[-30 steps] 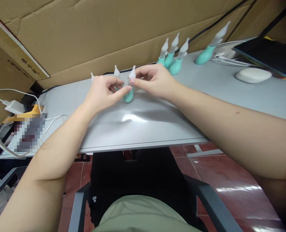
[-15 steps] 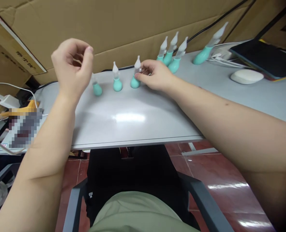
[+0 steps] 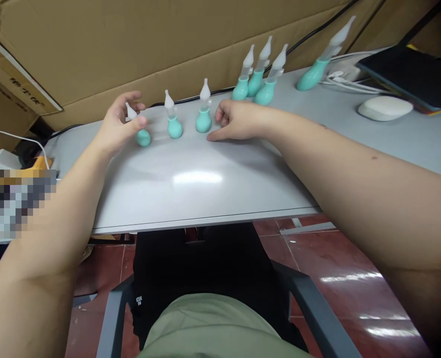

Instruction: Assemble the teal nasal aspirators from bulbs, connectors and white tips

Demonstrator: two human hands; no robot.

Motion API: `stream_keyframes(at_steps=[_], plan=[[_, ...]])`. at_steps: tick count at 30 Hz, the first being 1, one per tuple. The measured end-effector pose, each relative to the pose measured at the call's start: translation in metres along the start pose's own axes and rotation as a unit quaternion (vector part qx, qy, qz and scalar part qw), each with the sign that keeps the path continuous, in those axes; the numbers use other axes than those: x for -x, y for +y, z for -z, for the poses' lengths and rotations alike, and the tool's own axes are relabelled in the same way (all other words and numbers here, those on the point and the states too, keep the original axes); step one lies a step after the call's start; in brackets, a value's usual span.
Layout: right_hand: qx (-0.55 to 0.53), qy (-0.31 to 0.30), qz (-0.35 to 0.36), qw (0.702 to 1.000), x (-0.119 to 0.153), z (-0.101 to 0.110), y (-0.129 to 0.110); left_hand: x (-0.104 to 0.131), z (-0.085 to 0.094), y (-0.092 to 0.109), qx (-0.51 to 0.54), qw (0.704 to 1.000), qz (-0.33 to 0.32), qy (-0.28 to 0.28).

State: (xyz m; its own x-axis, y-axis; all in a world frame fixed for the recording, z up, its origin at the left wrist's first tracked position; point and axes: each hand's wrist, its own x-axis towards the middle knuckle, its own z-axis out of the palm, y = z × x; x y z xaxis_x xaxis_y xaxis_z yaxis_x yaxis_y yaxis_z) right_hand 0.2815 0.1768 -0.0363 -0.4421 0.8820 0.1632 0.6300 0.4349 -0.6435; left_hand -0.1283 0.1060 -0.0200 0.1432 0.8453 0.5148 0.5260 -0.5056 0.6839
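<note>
Several nasal aspirators with teal bulbs and white tips stand upright on the grey table. My left hand (image 3: 121, 124) is around the leftmost aspirator (image 3: 143, 137), thumb and fingers spread apart; whether any finger touches it I cannot tell, and its middle part is partly hidden. A second aspirator (image 3: 174, 128) stands just right of that hand. Beside the third aspirator (image 3: 204, 121), my right hand (image 3: 240, 121) rests low over the table, thumb stretched out and fingers loosely curled, a small gap between them and the bulb.
Behind my right hand stand three aspirators (image 3: 256, 82) close together, and one more (image 3: 313, 74) leans farther right. A white mouse (image 3: 385, 108), cables and a dark flat pad (image 3: 410, 74) lie at the right. Cardboard (image 3: 168, 44) walls the back edge. A white charger (image 3: 4, 159) sits at left.
My left hand has come down from the air to the leftmost aspirator, opening its fingers. My right hand has let go of the third aspirator and drawn slightly away.
</note>
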Motion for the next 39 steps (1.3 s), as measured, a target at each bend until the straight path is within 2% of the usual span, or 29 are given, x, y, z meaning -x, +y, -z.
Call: stream_keyframes(at_steps=[3, 6, 8, 13, 16, 20, 23, 27, 32, 35, 37, 38, 39], plan=[[0.041, -0.059, -0.014, 0.997, 0.009, 0.005, -0.016, 0.008, -0.008, -0.015, 0.041, 0.999, 0.031, -0.003], [0.061, -0.112, -0.024, 0.992, 0.021, 0.014, -0.035, 0.014, -0.006, -0.025, 0.058, 0.997, 0.035, 0.035], [0.06, -0.126, -0.029, 0.99, 0.026, 0.021, -0.043, 0.015, 0.0, -0.028, 0.074, 0.995, 0.05, 0.047], [0.053, -0.131, -0.048, 0.989, 0.03, 0.029, -0.049, 0.02, 0.018, -0.033, 0.049, 0.993, 0.103, -0.027], [-0.003, -0.138, -0.05, 0.989, 0.033, 0.033, -0.047, 0.02, 0.021, -0.037, 0.102, 0.991, 0.09, -0.008], [-0.149, -0.084, -0.086, 0.982, 0.039, 0.036, -0.045, 0.018, 0.022, -0.045, 0.133, 0.986, 0.098, 0.009], [-0.203, -0.034, -0.085, 0.975, 0.04, 0.033, -0.04, 0.016, 0.024, -0.056, 0.125, 0.988, 0.094, 0.006], [-0.29, 0.026, -0.079, 0.954, 0.033, 0.026, -0.028, 0.01, 0.028, -0.065, 0.13, 0.985, 0.094, 0.058], [-0.362, 0.064, -0.075, 0.927, 0.021, 0.023, -0.008, 0.007, 0.034, -0.056, 0.102, 0.969, 0.151, 0.166], [-0.381, 0.056, -0.064, 0.92, 0.019, 0.024, 0.002, 0.012, 0.037, -0.04, 0.081, 0.964, 0.137, 0.215], [-0.389, 0.048, -0.06, 0.918, 0.018, 0.025, 0.007, 0.021, 0.037, -0.02, 0.068, 0.977, 0.093, 0.181], [-0.393, 0.045, -0.059, 0.917, 0.017, 0.025, 0.009, 0.026, 0.035, -0.007, 0.067, 0.989, 0.068, 0.114], [-0.397, 0.043, -0.058, 0.915, 0.016, 0.025, 0.011, 0.032, 0.031, 0.009, 0.068, 0.996, 0.054, 0.024]])
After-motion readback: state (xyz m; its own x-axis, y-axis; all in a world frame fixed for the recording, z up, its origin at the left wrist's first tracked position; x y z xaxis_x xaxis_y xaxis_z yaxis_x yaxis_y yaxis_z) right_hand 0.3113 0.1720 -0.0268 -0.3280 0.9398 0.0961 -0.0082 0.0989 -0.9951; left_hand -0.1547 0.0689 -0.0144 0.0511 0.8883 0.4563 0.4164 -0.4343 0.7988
